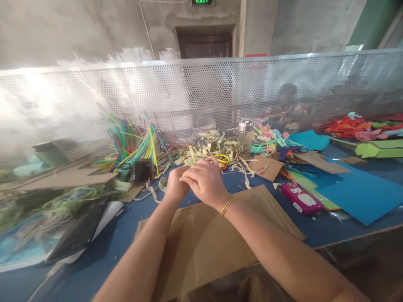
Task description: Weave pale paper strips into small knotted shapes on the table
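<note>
One long perforated metal screen (201,84) crossed at 12 o'clock, behind a blue table (110,243). At 6 o'clock from the hands lay a flat brown cardboard sheet (201,243). A bundle of coloured stems (138,144) spread at 10 o'clock, and a heap of pale curled strips (217,142) sat near 12. Two bare hands met at centre: the right hand (206,181), fingers bent, covered the fingers of the left hand (177,182), so whether either gripped anything could not be told. Smallest, at 2 o'clock, a yellow loop (227,157) showed just beside the right fingertips, perhaps touching. Good handling probably called for a light pinch, steady wrists, fingertips clear of the neighbouring strips, and the right hand tilted outward so the eyes could guide the fingers.
</note>
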{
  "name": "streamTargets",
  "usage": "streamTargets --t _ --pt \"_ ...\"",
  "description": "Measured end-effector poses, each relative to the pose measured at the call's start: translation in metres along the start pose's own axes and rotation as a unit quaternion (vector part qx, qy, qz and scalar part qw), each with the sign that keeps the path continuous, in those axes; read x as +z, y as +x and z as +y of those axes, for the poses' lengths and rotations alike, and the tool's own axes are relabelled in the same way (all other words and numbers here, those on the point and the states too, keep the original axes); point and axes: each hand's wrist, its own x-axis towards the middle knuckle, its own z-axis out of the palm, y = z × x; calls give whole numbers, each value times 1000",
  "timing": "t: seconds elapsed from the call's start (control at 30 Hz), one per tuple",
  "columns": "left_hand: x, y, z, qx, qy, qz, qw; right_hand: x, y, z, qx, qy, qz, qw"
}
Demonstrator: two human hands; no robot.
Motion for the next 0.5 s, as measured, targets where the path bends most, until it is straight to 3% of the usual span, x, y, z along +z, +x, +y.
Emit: streamTargets --t 0.13,0.23,0.4,0.5 --pt "-2 -1 2 50 31 23 998 3 -1 -6 -15 18 -11 1000" --pt "1 -2 5 20 -76 18 997 -4 0 -2 -7 44 -1 999" --pt "9 -2 12 -97 -292 20 951 -18 4 23 152 51 109 981" --pt "10 -1 13 -103 -331 6 938 -18 5 38 178 42 57 981"
